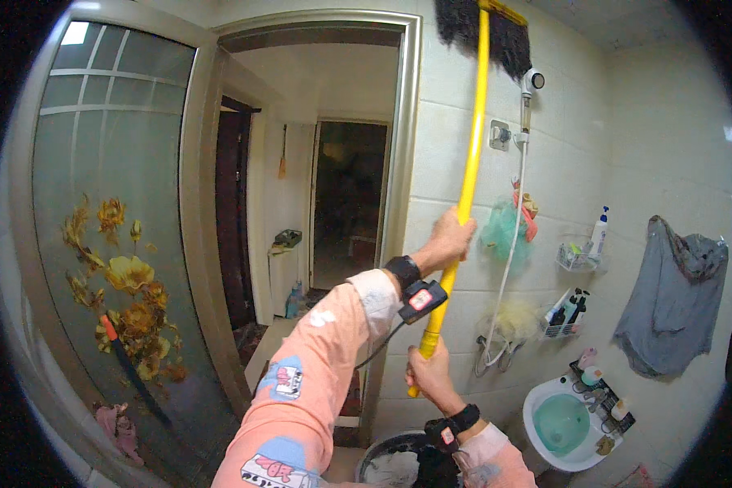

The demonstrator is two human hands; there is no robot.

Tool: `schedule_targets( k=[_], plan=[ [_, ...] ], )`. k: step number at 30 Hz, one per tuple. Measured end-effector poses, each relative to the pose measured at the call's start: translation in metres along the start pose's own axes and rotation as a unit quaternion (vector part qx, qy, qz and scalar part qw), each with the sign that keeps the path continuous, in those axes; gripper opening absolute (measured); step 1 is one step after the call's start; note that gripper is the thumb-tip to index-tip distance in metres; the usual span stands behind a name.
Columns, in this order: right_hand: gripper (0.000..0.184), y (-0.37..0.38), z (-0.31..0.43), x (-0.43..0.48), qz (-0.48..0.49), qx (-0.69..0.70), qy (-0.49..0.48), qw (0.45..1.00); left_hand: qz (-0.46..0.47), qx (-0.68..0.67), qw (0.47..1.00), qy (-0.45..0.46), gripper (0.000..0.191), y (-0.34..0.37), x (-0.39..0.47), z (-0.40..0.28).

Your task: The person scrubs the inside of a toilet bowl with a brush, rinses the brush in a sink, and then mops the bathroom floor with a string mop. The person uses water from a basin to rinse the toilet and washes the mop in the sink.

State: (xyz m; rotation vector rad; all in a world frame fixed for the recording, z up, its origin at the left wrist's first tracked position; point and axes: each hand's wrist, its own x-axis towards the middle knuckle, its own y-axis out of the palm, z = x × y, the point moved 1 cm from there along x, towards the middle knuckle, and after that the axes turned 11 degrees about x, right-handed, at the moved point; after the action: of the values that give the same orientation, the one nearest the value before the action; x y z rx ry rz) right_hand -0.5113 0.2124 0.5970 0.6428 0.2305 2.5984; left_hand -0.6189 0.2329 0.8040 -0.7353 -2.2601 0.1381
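Observation:
Both of my hands grip the long yellow pole (474,146) of a broom. Higher up on it, my left hand (448,241) is closed around the shaft. Near the lower end, my right hand (430,372) holds the same pole, whose tip sticks out below the fist. The broom's dark bristle head (463,27) is raised high against the white tiled wall (445,152), close to the shower head (532,80); its top runs out of view.
A washbasin (537,421) holding a green basin stands at lower right, below wire shelves (560,329) with bottles. Grey cloth (674,299) hangs on the right wall. Mesh bath sponges (503,229) hang by the shower hose. An open glass door (122,165) is at left, a bucket (372,454) below me.

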Motion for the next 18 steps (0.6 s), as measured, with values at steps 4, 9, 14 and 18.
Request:
schedule_targets(
  k=[4, 9, 14, 18],
  plan=[
    [0.021, 0.057, -0.014, 0.001, 0.059, 0.009, -0.017, 0.998, 0.001, -0.041, 0.999, -0.001, 0.016, -0.069, -0.016, 0.01],
    [0.021, 0.118, -0.031, -0.007, 0.094, -0.022, -0.002, 0.995, -0.015, -0.045, 0.999, -0.005, 0.016, -0.147, -0.045, 0.023],
    [0.023, 0.176, -0.043, -0.013, 0.136, -0.033, -0.019, 0.99, -0.04, -0.084, 0.995, -0.04, 0.018, -0.213, -0.067, 0.036],
    [0.027, 0.214, -0.046, -0.018, 0.164, -0.061, -0.009, 0.985, -0.057, -0.103, 0.992, -0.036, 0.022, -0.264, -0.081, 0.046]
  ],
)
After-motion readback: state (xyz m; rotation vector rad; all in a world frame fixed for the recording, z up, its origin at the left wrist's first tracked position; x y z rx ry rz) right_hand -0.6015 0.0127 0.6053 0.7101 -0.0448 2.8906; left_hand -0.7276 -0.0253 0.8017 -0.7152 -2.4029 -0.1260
